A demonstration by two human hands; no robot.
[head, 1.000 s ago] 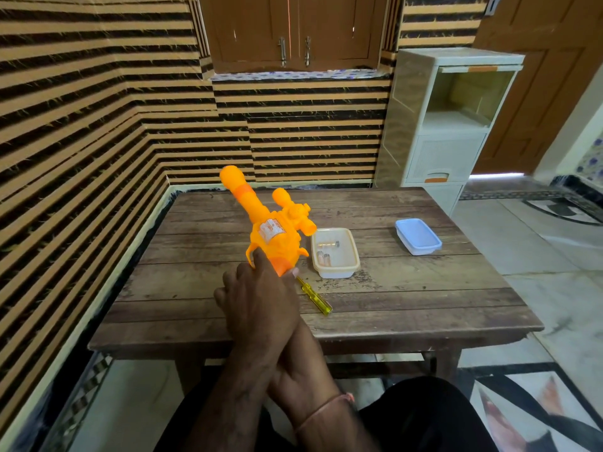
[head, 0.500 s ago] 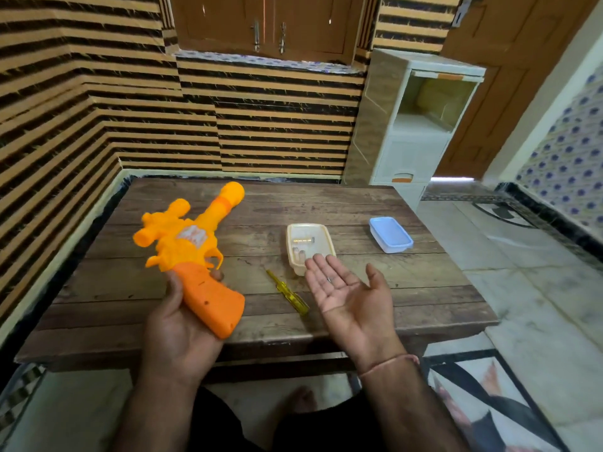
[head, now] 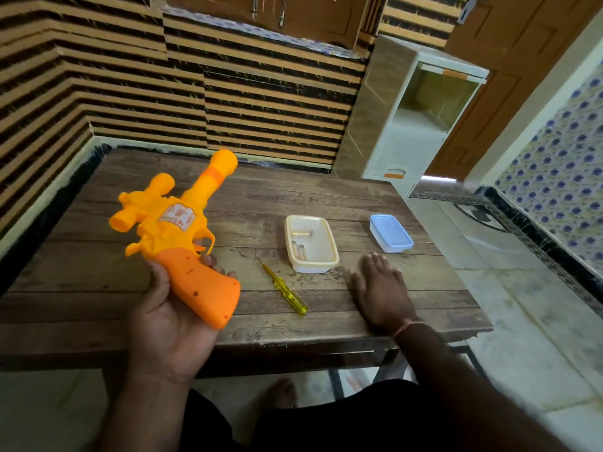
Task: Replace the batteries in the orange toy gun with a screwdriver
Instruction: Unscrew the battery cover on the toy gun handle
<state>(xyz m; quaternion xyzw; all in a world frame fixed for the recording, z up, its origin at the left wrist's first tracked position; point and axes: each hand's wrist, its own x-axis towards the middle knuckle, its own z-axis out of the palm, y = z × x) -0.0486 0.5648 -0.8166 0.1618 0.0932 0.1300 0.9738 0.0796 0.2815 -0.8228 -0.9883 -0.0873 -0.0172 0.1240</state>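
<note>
Head view: the left hand (head: 169, 308) grips the orange toy gun (head: 182, 230) by its handle, barrel pointing away. The screwdriver (head: 285, 288) lies on the bench (head: 375, 197) just right of the gun, tip away, unobstructed. The right hand (head: 381, 288) rests flat, fingers straight, nearer it. Behind the screwdriver stands a cream tray (head: 329, 236) holding batteries (head: 301, 233).

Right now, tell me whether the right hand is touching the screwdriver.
Apart. The head view shows bare table between the right hand, resting flat, and the screwdriver lying to its left.
</note>
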